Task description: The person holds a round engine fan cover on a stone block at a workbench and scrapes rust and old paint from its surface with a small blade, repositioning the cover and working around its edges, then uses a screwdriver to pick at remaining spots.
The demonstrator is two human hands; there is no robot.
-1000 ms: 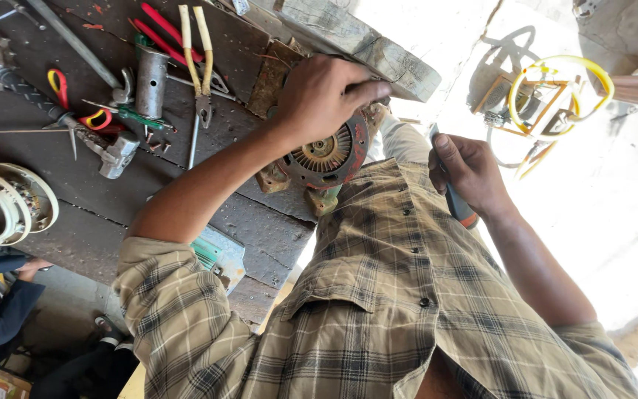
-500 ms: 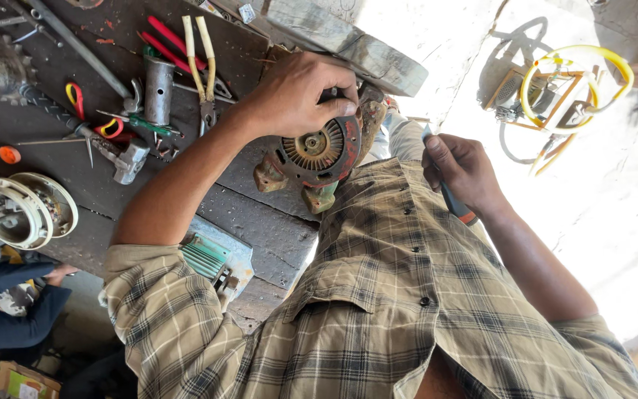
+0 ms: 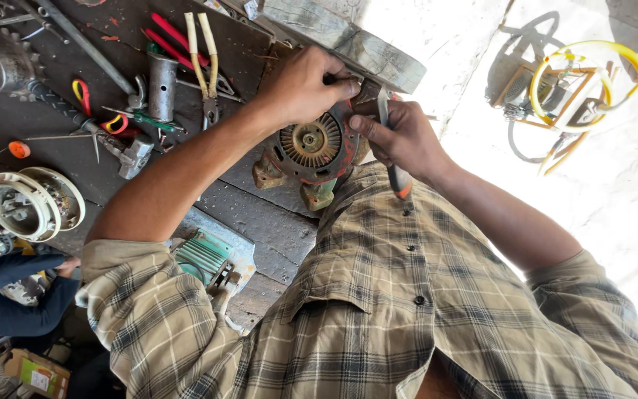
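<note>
A round, rusty red motor housing [image 3: 311, 144] with a gold-coloured ribbed centre lies at the edge of the dark workbench [image 3: 260, 214]. My left hand [image 3: 304, 89] grips its upper rim from above. My right hand [image 3: 400, 137] is closed around a screwdriver [image 3: 395, 174] with a dark handle and an orange end. Its metal shaft points up at the motor's right edge, next to my left fingertips. My checked shirt covers the bottom of the view and hides the bench edge below the motor.
Yellow-handled pliers [image 3: 202, 55], red-handled pliers [image 3: 175, 37], a hammer [image 3: 131, 151] and a metal cylinder [image 3: 162, 85] lie on the bench. A white round stator [image 3: 35, 203] sits left, a green box [image 3: 208, 255] below. A wooden block [image 3: 348, 41] lies above. A yellow hose coil [image 3: 585, 81] is right. A person in blue [image 3: 9, 295] is lower left.
My right hand has moved left with the screwdriver, from off to the side up against the motor's right edge. My left hand stays on the motor.
</note>
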